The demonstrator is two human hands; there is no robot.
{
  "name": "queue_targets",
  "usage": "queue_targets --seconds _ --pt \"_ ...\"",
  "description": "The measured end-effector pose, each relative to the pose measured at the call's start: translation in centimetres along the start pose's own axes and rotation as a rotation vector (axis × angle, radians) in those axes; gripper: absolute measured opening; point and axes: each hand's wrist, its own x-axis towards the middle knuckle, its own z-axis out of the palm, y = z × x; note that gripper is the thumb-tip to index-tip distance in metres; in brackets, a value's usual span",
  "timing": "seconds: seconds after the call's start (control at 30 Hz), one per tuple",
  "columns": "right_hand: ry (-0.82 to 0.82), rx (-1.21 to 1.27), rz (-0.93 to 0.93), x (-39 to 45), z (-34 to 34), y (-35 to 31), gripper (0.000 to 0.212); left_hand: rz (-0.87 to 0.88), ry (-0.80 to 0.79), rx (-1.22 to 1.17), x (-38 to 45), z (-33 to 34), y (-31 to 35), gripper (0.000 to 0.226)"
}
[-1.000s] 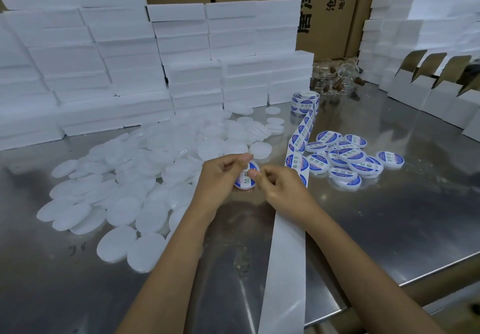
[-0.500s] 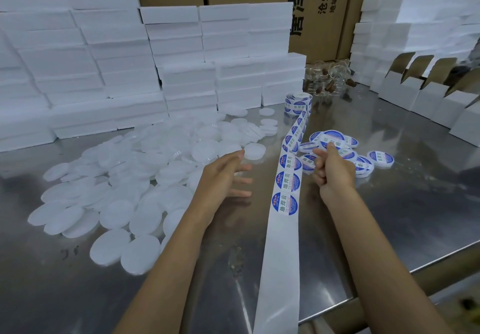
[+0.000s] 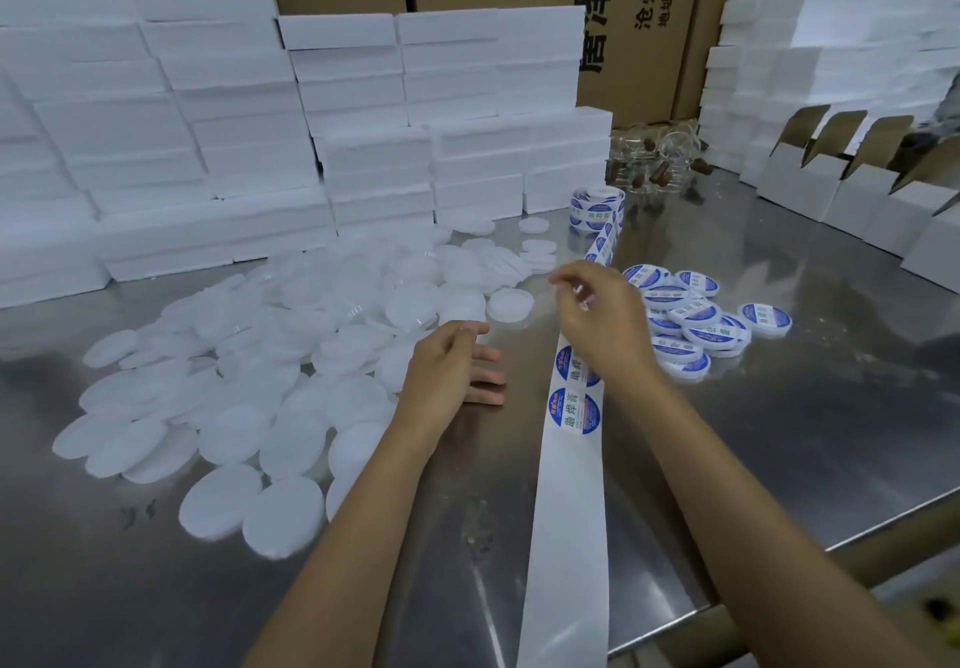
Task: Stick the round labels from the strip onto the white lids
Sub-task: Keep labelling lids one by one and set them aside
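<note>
Steel surface (image 3: 779, 459) observed, reflective, occupying the lower and middle frame. Strip (image 3: 569, 511) of backing paper runs from the lower centre edge up to a roll (image 3: 597, 207) standing at upper centre; its lower length is bare, with two round labels (image 3: 574, 410) showing just below the right hand. Right hand (image 3: 602, 324), centre frame, is raised over the strip with fingers curled, fingertips (image 3: 563, 280) drawn together at its upper left; whether they pinch a label cannot be told, as the area is blurred. Left hand (image 3: 449, 368), centre frame just left of the strip, rests with fingers relaxed and slightly spread at the edge of the pile, holding nothing. Unlabelled white lids (image 3: 260, 355) lie in a loose overlapping heap across the left and centre. Labelled lids (image 3: 691, 322) are heaped just right of the right hand. White boxes (image 3: 363, 111) are stacked along the upper left; cardboard cartons (image 3: 623, 18) stand behind, upper centre.
</note>
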Motion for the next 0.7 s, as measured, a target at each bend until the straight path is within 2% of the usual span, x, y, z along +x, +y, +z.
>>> queue_targets --seconds 0.07,0.17,0.23,0.33,0.4,0.53,0.7 --pt "-0.192 -0.209 -0.107 1.3 1.7 -0.1 0.024 -0.003 0.001 0.003 0.1 -0.1 0.0 0.025" --pt "-0.427 -0.464 -0.083 2.8 3.8 0.3 0.034 -0.009 0.009 0.002 0.4 -0.2 0.1 0.025" --pt "-0.450 -0.516 -0.063 3.0 4.7 0.7 0.034 -0.012 0.002 0.012 0.7 -0.4 0.2 0.027" --pt "-0.368 -0.553 -0.115 3.0 5.2 0.8 0.020 -0.009 -0.014 0.047 1.0 -0.5 0.2 0.028" --pt "-0.338 -0.501 -0.098 2.7 5.2 0.6 0.011 -0.011 -0.017 0.065 1.0 -0.6 0.4 0.029" --pt "-0.314 -0.308 -0.004 2.3 4.6 0.1 0.008 -0.026 -0.016 0.070 0.9 -0.7 0.5 0.029" --pt "-0.193 0.200 0.145 1.6 2.4 -1.6 0.002 -0.005 0.035 0.033 0.3 -0.5 1.0 0.019"
